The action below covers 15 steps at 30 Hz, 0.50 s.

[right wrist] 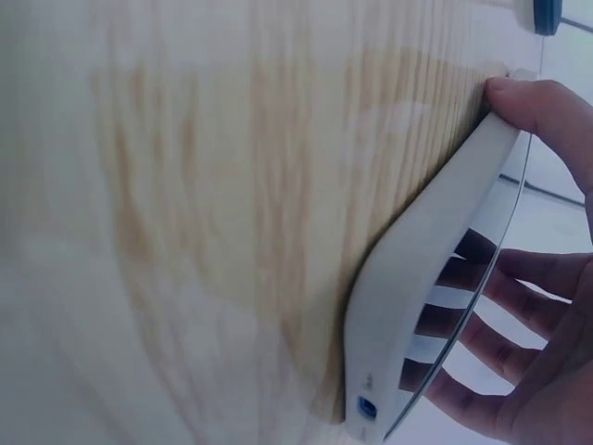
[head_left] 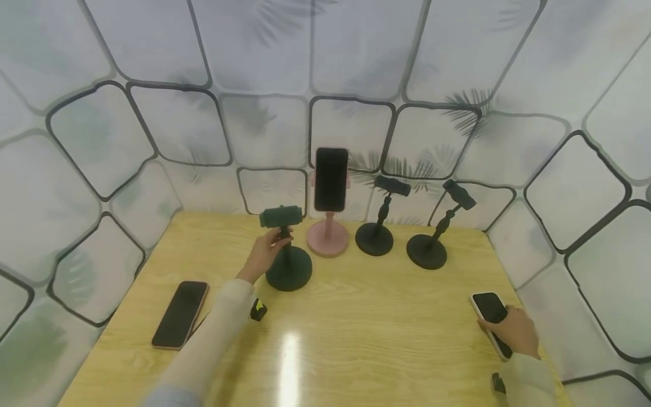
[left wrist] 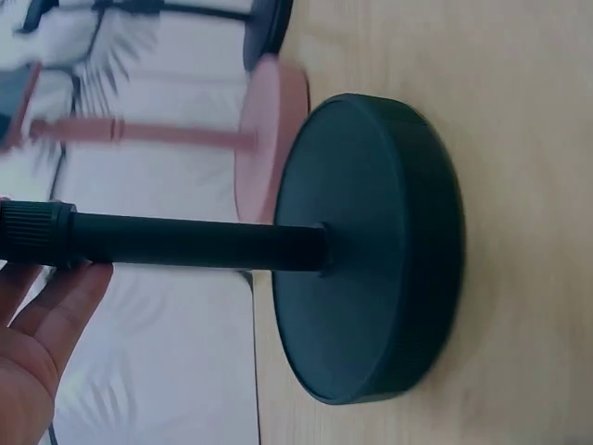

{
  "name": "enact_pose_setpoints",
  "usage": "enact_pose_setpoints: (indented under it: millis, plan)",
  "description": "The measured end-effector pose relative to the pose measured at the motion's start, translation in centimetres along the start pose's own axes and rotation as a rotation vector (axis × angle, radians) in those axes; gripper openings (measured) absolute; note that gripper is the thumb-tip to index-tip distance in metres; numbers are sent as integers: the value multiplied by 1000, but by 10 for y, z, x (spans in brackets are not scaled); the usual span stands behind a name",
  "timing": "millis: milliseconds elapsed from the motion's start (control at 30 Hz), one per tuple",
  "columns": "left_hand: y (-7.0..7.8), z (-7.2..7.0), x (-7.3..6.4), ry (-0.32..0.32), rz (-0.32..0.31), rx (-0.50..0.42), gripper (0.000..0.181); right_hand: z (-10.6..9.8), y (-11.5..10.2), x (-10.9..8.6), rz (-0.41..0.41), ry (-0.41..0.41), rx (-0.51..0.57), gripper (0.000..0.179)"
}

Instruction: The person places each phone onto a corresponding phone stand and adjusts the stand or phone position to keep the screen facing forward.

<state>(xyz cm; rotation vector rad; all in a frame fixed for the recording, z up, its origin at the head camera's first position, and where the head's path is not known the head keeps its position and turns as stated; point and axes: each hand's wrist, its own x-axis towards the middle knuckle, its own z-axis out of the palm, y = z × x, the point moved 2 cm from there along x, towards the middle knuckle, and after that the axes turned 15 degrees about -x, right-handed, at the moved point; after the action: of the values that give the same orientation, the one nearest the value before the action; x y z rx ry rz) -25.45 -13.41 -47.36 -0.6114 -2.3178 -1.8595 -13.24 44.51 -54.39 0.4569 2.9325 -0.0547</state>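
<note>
A dark green phone stand [head_left: 287, 270] rises from the table on a round base, its holder carrying no phone. My left hand [head_left: 265, 252] grips its upright stem just below the holder; the left wrist view shows the fingers [left wrist: 69, 311] at the ribbed collar of the stem. At the right side of the table lies a white-edged phone [head_left: 489, 305] with a dark screen. My right hand [head_left: 516, 332] holds this phone by its long edges. In the right wrist view the thumb [right wrist: 533, 100] is at the near edge and the other fingers reach across the far side.
A pink stand [head_left: 328, 240] holding an upright phone [head_left: 331, 180] is right behind the green one. Two black stands [head_left: 374, 239] [head_left: 427, 252] without phones follow to its right. Another phone [head_left: 181, 314] lies at the left. Patterned curtains [head_left: 269, 130] enclose the table's back and sides.
</note>
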Motion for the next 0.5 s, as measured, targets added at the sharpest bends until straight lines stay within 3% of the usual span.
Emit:
enact_pose_setpoints:
  millis: [267, 500]
  plan:
    - [20, 48, -25, -62, -9, -25, 28, 1, -17, -9, -24, -26, 24, 104]
    - [34, 83, -36, -113, -27, -3, 22, 4, -58, -16, -51, -33, 83, 102]
